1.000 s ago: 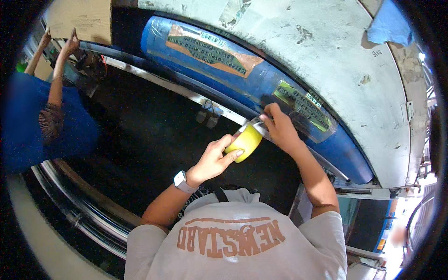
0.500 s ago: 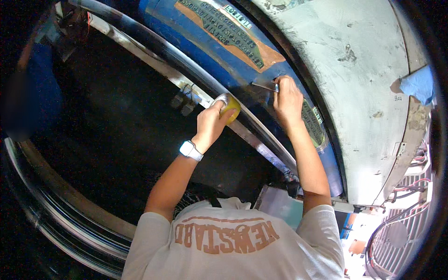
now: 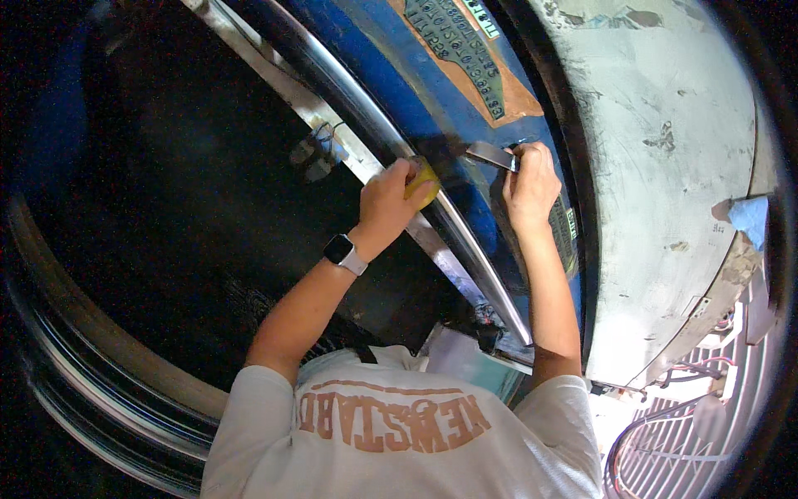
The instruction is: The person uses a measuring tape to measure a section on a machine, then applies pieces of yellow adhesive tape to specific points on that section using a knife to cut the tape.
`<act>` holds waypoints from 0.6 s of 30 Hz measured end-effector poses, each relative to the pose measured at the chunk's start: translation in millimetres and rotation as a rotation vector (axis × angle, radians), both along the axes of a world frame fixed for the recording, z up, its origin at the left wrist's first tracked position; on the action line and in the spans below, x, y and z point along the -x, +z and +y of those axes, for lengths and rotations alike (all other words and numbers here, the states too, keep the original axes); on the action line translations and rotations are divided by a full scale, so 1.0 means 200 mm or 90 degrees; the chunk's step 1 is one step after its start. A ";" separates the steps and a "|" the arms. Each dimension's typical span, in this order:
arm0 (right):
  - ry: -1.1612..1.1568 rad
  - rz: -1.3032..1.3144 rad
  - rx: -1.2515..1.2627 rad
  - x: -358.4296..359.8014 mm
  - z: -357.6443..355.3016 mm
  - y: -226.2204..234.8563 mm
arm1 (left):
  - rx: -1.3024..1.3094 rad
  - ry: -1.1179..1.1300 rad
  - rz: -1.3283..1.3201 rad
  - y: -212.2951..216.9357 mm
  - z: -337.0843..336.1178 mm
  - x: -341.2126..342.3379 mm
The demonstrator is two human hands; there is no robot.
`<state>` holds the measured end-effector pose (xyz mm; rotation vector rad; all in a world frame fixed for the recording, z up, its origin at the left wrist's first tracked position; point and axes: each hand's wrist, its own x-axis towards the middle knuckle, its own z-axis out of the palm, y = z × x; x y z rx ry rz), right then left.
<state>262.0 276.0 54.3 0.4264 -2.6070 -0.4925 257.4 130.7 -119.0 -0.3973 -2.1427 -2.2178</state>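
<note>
My left hand (image 3: 389, 200) is closed round a rounded yellow object (image 3: 426, 185), largely covered by the fingers; its exact kind is unclear. It is held over a shiny metal rail (image 3: 472, 237). To the right, my right hand (image 3: 534, 190) grips a scraper (image 3: 492, 155) with a flat, greyish metal blade pointing left, and its handle is hidden in the fist. Below the blade lies a blue curved panel (image 3: 449, 108). A dark green plate with raised characters (image 3: 461, 54), bordered by orange-brown, is on the panel beyond the scraper. A second plate (image 3: 565, 237) shows partly beside my right wrist.
A scuffed pale panel (image 3: 665, 150) curves along the right, with a piece of blue cloth (image 3: 748, 218) at its edge. Small fittings with wires (image 3: 320, 150) hang on the pale bar left of the rail. Curved metal rails (image 3: 108, 399) run along the lower left.
The view has shifted, so the panel appears farther right. The scraper has turned to show more of its blade and sits nearer my left hand. Both hands keep hold of their things.
</note>
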 end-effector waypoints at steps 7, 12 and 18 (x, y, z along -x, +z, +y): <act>-0.024 -0.015 0.000 0.00 0.00 0.01 | -0.220 -0.138 0.157 0.20 0.06 0.00; -0.044 -0.069 0.070 -0.01 -0.04 0.06 | -0.601 -0.482 -0.226 0.28 0.16 0.19; -0.092 -0.084 0.276 -0.14 -0.07 0.11 | -0.605 -0.596 -0.371 0.40 0.14 0.30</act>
